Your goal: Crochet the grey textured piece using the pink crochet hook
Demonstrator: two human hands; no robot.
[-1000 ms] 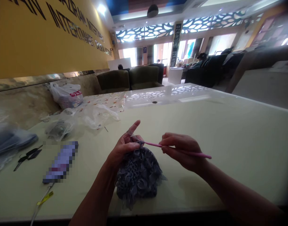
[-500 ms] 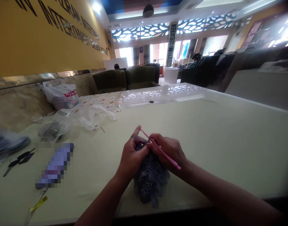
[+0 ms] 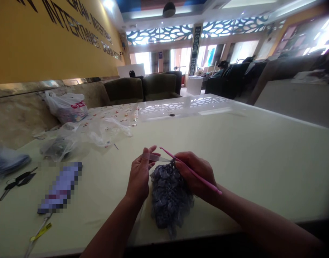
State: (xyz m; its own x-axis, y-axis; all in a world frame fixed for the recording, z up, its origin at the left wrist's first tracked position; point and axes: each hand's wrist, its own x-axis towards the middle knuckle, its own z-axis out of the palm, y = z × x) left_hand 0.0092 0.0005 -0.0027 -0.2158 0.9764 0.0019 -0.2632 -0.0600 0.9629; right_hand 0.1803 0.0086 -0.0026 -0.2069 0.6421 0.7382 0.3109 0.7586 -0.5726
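Observation:
A pink crochet hook (image 3: 195,173) is gripped in my right hand (image 3: 198,170), its tip pointing up and left. The fingers of that hand also touch the top edge of a dark grey-blue ruffled crochet piece (image 3: 167,193). My left hand (image 3: 140,175) is to the left of the piece and pinches a sheer, flat grey ribbon (image 3: 156,157). Between the hands, the ribbon stretches to the top of the piece. The ruffled piece hangs down over the table near its front edge. The ends of several left fingers are partly hidden behind the ribbon.
A blurred-out purple object (image 3: 61,188) with a cable lies on the table (image 3: 261,161) at left, beside keys (image 3: 18,182). Behind are clear plastic bags (image 3: 107,132), a small thin stick (image 3: 116,146) and a full white bag (image 3: 69,107). Armchairs (image 3: 161,86) stand beyond.
My left hand has let go of the crochet piece and moved left, drawing out the ribbon. My right hand has shifted slightly right with the hook, and more of the piece shows.

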